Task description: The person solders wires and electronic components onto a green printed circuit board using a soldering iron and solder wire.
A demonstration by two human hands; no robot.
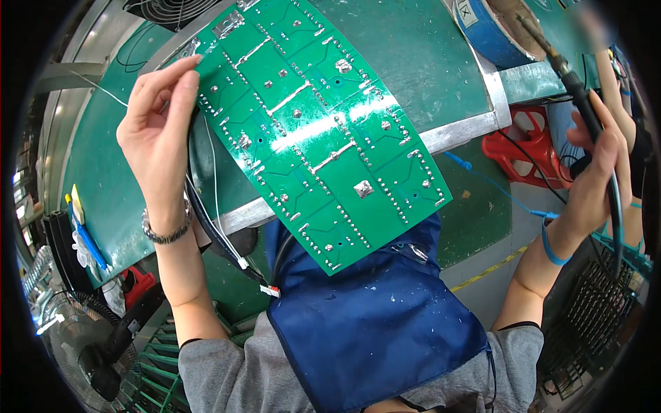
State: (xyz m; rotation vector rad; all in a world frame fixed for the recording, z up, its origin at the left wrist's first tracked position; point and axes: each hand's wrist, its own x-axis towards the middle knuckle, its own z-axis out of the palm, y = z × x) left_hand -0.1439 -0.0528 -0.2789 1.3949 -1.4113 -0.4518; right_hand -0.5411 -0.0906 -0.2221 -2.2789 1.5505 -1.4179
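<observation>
A large green circuit board [323,131], its soldered side up, lies over the table's front edge and reaches above my lap. Rows of silvery solder joints cover it. At its upper left edge my left hand [160,110] pinches thumb and forefinger together on what looks like thin solder wire [103,90], a pale strand trailing off to the left. Whether those fingertips touch the board I cannot tell. Well right of the board, my right hand [597,165] grips a soldering iron [584,103] by its dark handle, the tip pointing up and left.
A blue-rimmed spool [499,34] stands on the green table [441,76] at the far right. Dark and white cables with connectors [268,290] hang beside my left forearm. There are a red stool [527,148], a fan [93,344] at lower left, and another person's arm [609,89] at right.
</observation>
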